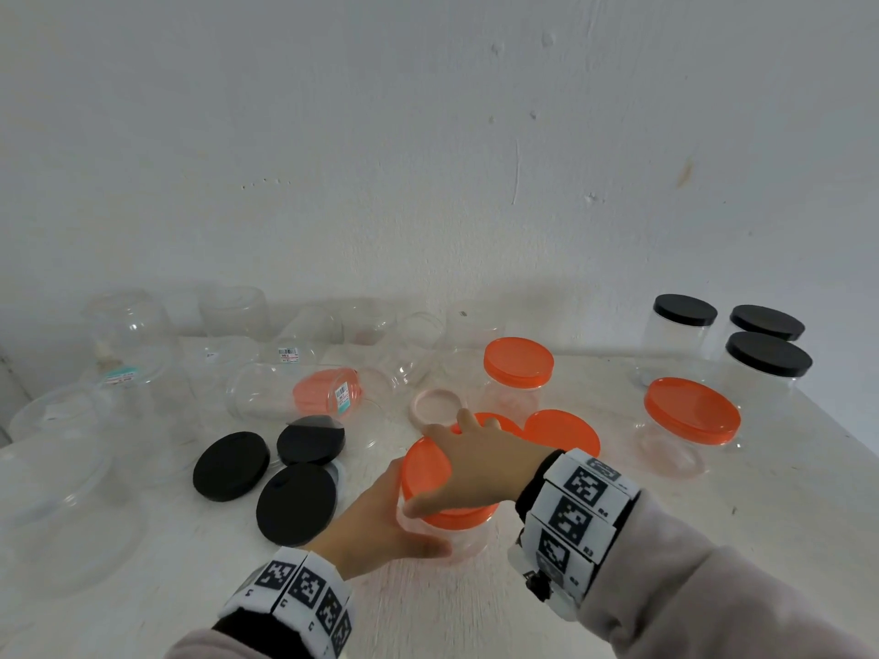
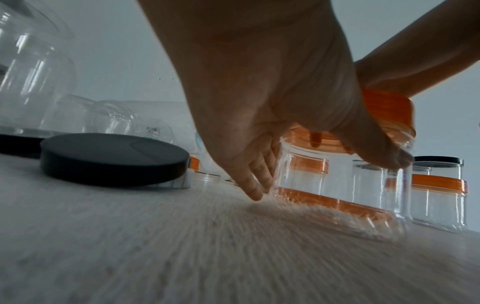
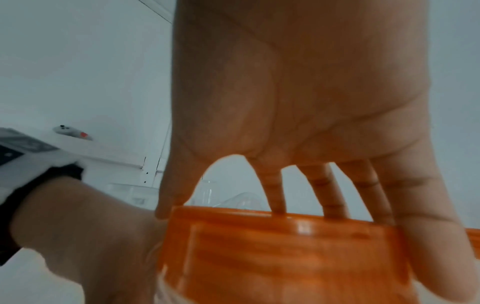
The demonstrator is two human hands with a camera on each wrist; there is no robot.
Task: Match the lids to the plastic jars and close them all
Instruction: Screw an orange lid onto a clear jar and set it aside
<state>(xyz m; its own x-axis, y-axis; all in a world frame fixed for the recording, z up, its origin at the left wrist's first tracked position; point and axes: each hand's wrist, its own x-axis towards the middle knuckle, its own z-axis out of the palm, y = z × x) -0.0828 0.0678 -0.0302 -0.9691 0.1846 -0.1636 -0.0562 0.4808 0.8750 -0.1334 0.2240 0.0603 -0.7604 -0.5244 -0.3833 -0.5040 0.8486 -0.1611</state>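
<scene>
A clear plastic jar (image 1: 463,539) stands near the table's front centre with an orange lid (image 1: 425,468) on its mouth. My left hand (image 1: 376,525) wraps round the jar's body from the left and near side. My right hand (image 1: 471,463) lies over the lid, thumb and fingers curled down round its rim. In the right wrist view the orange lid (image 3: 285,246) fills the bottom of the picture under my right hand (image 3: 298,185). In the left wrist view the clear jar (image 2: 337,185) sits in my left hand (image 2: 298,133).
Three loose black lids (image 1: 295,501) lie left of the jar. Two loose orange lids (image 1: 563,430) and a pale pink lid (image 1: 435,406) lie behind it. Closed jars with orange lids (image 1: 692,411) and black lids (image 1: 768,354) stand at the right. Several open clear jars (image 1: 133,335) crowd the left and back.
</scene>
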